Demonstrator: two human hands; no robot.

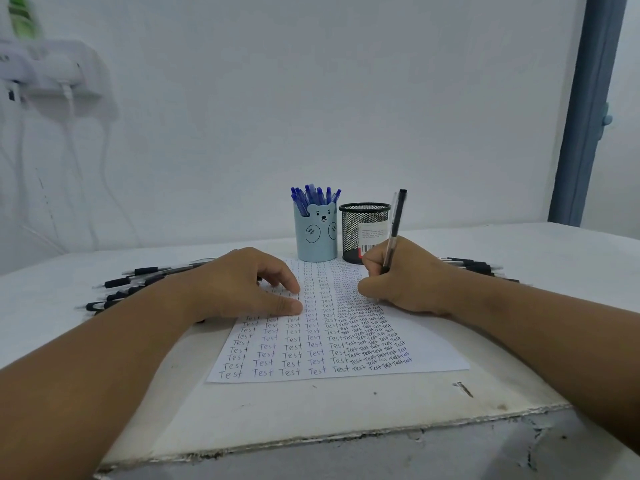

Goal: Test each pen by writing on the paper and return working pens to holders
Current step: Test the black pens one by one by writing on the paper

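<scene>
My right hand point(401, 275) pinches a black pen point(394, 230), its long axis near upright, cap end tilted away from me, tip hidden behind my fingers at the paper point(429, 337). My left hand point(242, 285) rests on the sheet, fingers loosely curved, steadying it. The mesh holder point(356, 233) stands just beyond my right hand, nearer it than the blue holder point(315, 237); I judge the return a short lift forward.

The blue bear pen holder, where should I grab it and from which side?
Grip the blue bear holder round its bare lower wall, coming from its left: pens stick out the top, and the mesh holder crowds its right side.
</scene>
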